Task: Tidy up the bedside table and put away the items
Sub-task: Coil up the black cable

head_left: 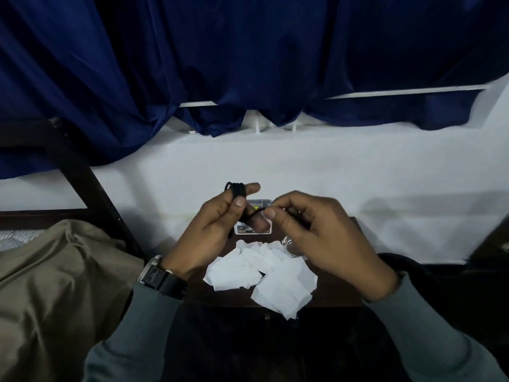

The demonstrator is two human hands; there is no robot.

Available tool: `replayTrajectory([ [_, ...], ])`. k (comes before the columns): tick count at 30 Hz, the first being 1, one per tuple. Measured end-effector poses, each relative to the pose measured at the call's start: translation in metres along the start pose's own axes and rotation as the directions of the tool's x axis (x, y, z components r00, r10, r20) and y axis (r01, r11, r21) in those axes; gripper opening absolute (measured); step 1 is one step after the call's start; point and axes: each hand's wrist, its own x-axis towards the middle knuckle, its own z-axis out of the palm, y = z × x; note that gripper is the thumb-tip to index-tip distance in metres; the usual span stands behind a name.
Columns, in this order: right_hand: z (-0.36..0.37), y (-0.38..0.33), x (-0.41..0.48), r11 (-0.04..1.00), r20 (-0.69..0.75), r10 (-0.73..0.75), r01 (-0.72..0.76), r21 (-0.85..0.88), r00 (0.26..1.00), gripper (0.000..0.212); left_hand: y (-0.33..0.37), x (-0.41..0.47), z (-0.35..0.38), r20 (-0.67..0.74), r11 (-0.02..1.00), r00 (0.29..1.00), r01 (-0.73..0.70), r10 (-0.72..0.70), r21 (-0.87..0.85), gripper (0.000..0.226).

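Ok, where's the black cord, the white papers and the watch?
black cord [236, 189]: head view, on the wound loops at the top.
white papers [283, 286]: head view, on the biggest piece, nearest the viewer.
watch [167, 283]: head view, on the black strap.

Dark blue curtain [248, 51], white wall [330, 166], tan blanket [55, 285], dark bed frame [80, 172]

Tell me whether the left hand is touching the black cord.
Touching. The head view shows the black cord looped round the forefinger of the left hand, with the thumb pressed against the loops.
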Motion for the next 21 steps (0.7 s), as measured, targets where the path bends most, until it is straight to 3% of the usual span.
replayTrajectory([
  [5,-0.011,0.005,0.023,0.999,-0.068,0.023,-0.026,-0.044,0.997,0.022,0.007,-0.002,0.009,0.124,0.999,0.991,0.043,-0.04,-0.019,0.037],
  [11,-0.01,0.021,0.034,0.991,-0.141,0.124,-0.116,0.059,0.982,0.02,0.014,-0.007,0.012,0.086,0.943,0.996,0.03,-0.002,-0.331,0.042],
  [17,0.012,0.028,0.013,0.986,0.143,0.167,-0.162,-0.043,0.976,0.021,0.032,-0.006,0.012,0.048,0.769,0.995,-0.039,0.09,-0.638,0.048],
  [21,0.022,0.013,-0.006,0.989,0.274,0.081,-0.043,-0.144,0.958,0.019,0.029,0.002,0.015,-0.024,0.828,0.996,-0.081,0.082,-0.555,0.046],
])
